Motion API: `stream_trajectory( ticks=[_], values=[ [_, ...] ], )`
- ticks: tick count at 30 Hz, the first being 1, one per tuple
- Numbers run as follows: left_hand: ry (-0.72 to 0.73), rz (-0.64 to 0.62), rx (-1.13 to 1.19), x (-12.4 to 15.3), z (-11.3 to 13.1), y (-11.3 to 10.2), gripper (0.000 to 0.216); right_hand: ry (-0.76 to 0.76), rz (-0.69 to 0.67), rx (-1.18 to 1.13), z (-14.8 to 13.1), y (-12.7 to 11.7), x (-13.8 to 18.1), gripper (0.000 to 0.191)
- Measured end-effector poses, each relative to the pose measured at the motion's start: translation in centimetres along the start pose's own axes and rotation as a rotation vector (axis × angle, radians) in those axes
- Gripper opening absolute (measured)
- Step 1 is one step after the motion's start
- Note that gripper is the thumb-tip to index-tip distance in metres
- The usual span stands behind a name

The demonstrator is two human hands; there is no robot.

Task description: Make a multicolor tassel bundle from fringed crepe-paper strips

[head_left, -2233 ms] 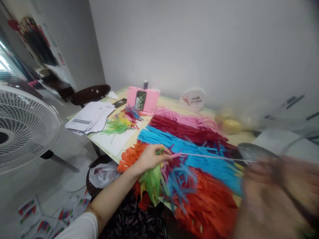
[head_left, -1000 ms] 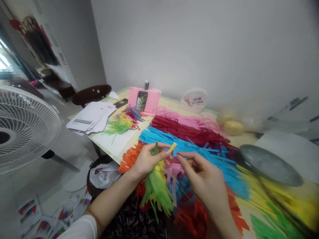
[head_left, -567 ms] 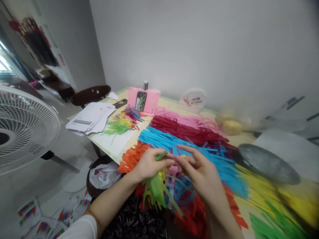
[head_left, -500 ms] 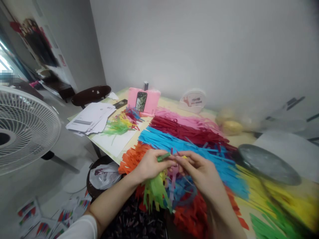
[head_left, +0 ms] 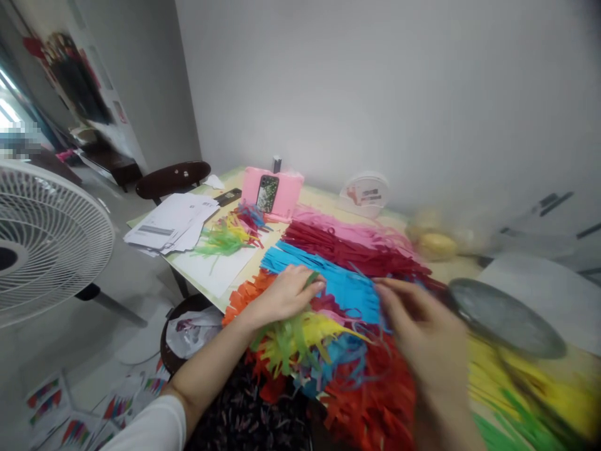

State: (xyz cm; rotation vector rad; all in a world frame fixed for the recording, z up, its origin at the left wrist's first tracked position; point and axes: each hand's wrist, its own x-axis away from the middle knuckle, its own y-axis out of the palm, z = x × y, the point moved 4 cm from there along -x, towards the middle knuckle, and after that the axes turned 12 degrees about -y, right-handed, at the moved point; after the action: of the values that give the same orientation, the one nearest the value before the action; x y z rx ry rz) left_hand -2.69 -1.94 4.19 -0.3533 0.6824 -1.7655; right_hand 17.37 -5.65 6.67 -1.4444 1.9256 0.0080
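Note:
My left hand [head_left: 293,293] is closed around a bundle of tissue-paper fringe [head_left: 305,338] in green, yellow, blue and dark pink. A green strip end [head_left: 312,279] pokes out above its fingers, and the loose fringe hangs below over the table's near edge. To the right, my right hand [head_left: 417,326] is blurred, with thumb and forefinger pinched at a strip from the blue fringed paper [head_left: 335,282]. Orange-red fringe [head_left: 370,388] lies beneath both hands. Dark red fringe [head_left: 338,247] and pink fringe [head_left: 357,225] are laid out behind the blue.
A finished-looking multicoloured tassel [head_left: 230,233] and white papers [head_left: 171,219] lie at left. A phone [head_left: 267,193] leans on a pink stand [head_left: 292,191]. Yellow fringe [head_left: 530,369] and an oval dark tray-like object [head_left: 509,316] are at right. A fan [head_left: 51,250] stands left.
My right hand has moved right, away from my left hand, to the blue fringe. My left hand keeps the bundle, whose yellow strips now spread rightward.

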Motion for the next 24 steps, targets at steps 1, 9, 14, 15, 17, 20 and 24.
stream_trajectory(
  ticks=[1,9,14,15,17,20,24],
  values=[
    [0.035,-0.017,-0.052,0.2,0.4,0.0,0.032,-0.007,-0.062,-0.032,-0.5,1.2,0.3,0.036],
    [-0.004,0.047,0.189,2.1,1.5,-0.3,0.016,0.082,-0.098,-0.220,-2.5,4.7,1.2,0.035],
    [-0.129,0.228,0.511,2.6,-0.2,-0.4,0.019,0.081,-0.036,-0.157,-2.2,3.8,1.7,0.035],
    [-0.145,0.228,0.559,2.5,-0.5,-0.3,0.018,0.076,-0.043,-0.126,-2.2,3.7,1.9,0.035],
    [-0.162,0.221,0.613,2.3,-0.9,-0.3,0.018,0.067,-0.094,-0.084,-2.3,3.8,2.1,0.036],
    [-0.153,0.236,0.585,2.2,-0.8,-0.4,0.017,0.065,-0.167,-0.076,-2.4,4.2,2.3,0.039],
    [-0.140,0.243,0.553,2.3,-0.5,-0.4,0.015,0.064,-0.195,-0.067,-2.5,4.5,2.3,0.040]
  ],
)
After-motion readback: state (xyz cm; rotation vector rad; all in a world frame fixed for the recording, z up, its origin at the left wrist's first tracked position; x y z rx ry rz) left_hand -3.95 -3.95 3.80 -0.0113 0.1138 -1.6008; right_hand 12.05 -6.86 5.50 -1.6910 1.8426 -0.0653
